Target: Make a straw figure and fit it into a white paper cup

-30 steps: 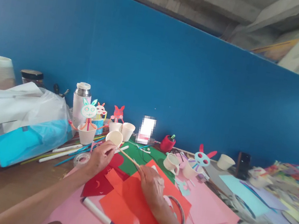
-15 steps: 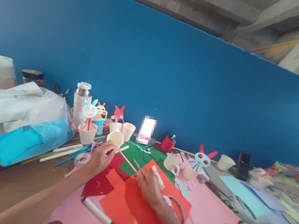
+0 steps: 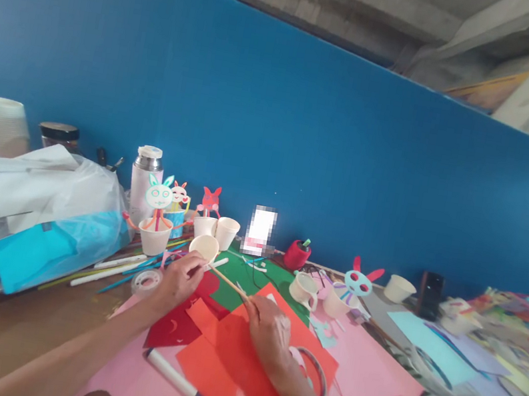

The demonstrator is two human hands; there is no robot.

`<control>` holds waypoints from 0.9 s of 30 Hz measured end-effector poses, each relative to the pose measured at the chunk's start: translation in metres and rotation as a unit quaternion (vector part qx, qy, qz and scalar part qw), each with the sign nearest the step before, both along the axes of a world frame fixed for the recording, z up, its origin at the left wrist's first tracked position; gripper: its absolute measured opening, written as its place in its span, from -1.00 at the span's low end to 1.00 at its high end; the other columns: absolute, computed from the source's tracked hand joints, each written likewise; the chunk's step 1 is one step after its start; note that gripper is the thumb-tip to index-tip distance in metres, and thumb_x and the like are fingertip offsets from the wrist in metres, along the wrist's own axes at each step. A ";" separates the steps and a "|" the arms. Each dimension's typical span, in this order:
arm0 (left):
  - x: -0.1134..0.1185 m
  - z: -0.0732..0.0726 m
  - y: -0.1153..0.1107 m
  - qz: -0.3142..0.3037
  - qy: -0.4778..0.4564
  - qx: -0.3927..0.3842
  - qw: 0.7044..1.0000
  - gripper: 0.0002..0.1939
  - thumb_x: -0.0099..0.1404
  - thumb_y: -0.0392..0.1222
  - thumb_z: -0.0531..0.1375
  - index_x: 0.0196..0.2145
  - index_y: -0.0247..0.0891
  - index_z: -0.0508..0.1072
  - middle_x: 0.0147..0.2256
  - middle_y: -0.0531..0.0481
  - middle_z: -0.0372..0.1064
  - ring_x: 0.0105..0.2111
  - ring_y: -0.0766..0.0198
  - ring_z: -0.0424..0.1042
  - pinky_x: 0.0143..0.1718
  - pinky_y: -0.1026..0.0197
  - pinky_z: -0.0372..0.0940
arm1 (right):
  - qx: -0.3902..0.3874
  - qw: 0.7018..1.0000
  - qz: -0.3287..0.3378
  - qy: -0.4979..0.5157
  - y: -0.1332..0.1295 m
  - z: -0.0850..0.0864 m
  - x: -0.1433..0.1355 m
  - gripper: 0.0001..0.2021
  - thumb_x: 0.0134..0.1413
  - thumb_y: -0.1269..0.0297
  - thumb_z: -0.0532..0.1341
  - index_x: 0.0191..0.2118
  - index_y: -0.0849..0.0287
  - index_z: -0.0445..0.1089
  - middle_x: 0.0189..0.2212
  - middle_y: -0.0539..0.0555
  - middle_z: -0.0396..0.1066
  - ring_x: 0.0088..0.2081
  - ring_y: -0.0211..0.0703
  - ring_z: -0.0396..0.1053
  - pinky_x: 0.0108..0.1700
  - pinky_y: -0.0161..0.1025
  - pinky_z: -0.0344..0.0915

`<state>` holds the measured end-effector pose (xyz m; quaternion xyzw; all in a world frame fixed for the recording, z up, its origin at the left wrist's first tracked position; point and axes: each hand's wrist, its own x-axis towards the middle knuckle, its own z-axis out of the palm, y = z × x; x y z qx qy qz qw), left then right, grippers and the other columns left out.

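A thin beige stick (image 3: 229, 281) spans the gap between my two hands above the papers. The fingers of my left hand (image 3: 181, 280) pinch its far end. My right hand (image 3: 269, 331) is closed around its near end, with the fingertips pressed together. Just behind my left fingers is a white paper cup (image 3: 204, 247) with its mouth facing me; whether the fingers touch it I cannot tell. Beneath the hands lie orange-red paper (image 3: 233, 341), a dark red paper piece (image 3: 174, 328) and green paper (image 3: 233, 262). A capped marker (image 3: 180, 382) rests nearer to me on pink paper (image 3: 128, 374).
Paper-cup figures with rabbit faces stand at the back, one with a white face (image 3: 159, 195), another with a blue face (image 3: 358, 283). A plastic bag (image 3: 92, 196) fills the left side, beside a thermos (image 3: 145, 181). Tape roll (image 3: 146, 281), mug (image 3: 304, 289) and blue wall (image 3: 327, 154) surround the papers.
My right hand has shifted slightly and turned, its fingers now further over the stick's near end. My left hand has hardly moved.
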<state>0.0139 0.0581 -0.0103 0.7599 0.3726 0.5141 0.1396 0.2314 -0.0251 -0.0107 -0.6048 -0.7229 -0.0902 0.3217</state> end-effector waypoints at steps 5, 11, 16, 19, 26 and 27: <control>0.001 0.001 -0.001 0.005 -0.008 0.000 1.000 -0.85 0.18 -0.34 0.03 -0.42 -0.26 0.39 -0.40 -0.02 0.37 -0.38 0.31 0.36 -0.38 0.32 0.25 | -0.005 1.000 -0.013 -0.004 -0.001 0.001 -0.002 -0.70 0.20 0.21 -0.03 -0.37 0.11 0.42 -0.52 0.02 0.42 -0.46 -0.24 0.34 -0.44 -0.36 0.06; 0.000 0.005 -0.001 0.011 -0.022 0.019 1.000 -0.86 0.15 -0.36 0.04 -0.40 -0.26 0.39 -0.39 -0.02 0.38 -0.35 0.30 0.37 -0.32 0.30 0.26 | -0.141 0.982 0.060 0.107 -0.003 0.008 -0.006 -0.66 0.19 0.25 -0.06 -0.52 0.14 0.35 -0.67 -0.05 0.33 -0.60 -0.30 0.27 -0.55 -0.37 0.03; 0.001 0.009 -0.002 0.007 -0.025 -0.006 1.000 -0.87 0.16 -0.35 0.04 -0.44 -0.27 0.38 -0.41 -0.02 0.37 -0.37 0.30 0.35 -0.30 0.29 0.25 | -0.159 0.975 0.062 0.141 -0.002 0.010 -0.009 -0.64 0.18 0.24 -0.04 -0.58 0.16 0.30 -0.69 -0.05 0.30 -0.60 -0.29 0.25 -0.54 -0.37 0.04; 0.002 0.011 -0.003 0.009 -0.029 -0.012 0.999 -0.86 0.15 -0.37 0.03 -0.45 -0.27 0.38 -0.41 -0.02 0.37 -0.37 0.30 0.35 -0.30 0.29 0.25 | -0.112 0.990 -0.003 0.091 -0.003 0.009 -0.009 -0.72 0.16 0.22 0.02 -0.51 0.12 0.35 -0.62 -0.06 0.36 -0.54 -0.28 0.30 -0.53 -0.37 0.01; 0.003 0.008 -0.004 0.018 -0.018 -0.030 0.999 -0.84 0.14 -0.36 0.03 -0.45 -0.26 0.40 -0.43 0.00 0.37 -0.40 0.31 0.35 -0.37 0.31 0.25 | 0.014 0.999 -0.021 -0.035 -0.004 0.007 -0.003 -0.71 0.20 0.23 -0.02 -0.39 0.14 0.40 -0.53 0.02 0.41 -0.47 -0.25 0.33 -0.47 -0.35 0.02; 0.004 0.008 -0.005 0.019 -0.019 -0.031 0.999 -0.84 0.14 -0.36 0.03 -0.45 -0.26 0.40 -0.43 0.00 0.36 -0.40 0.31 0.34 -0.38 0.31 0.24 | 0.025 0.998 -0.023 -0.051 -0.005 0.007 -0.003 -0.71 0.21 0.23 -0.03 -0.39 0.14 0.39 -0.53 0.04 0.41 -0.46 -0.23 0.34 -0.46 -0.34 0.01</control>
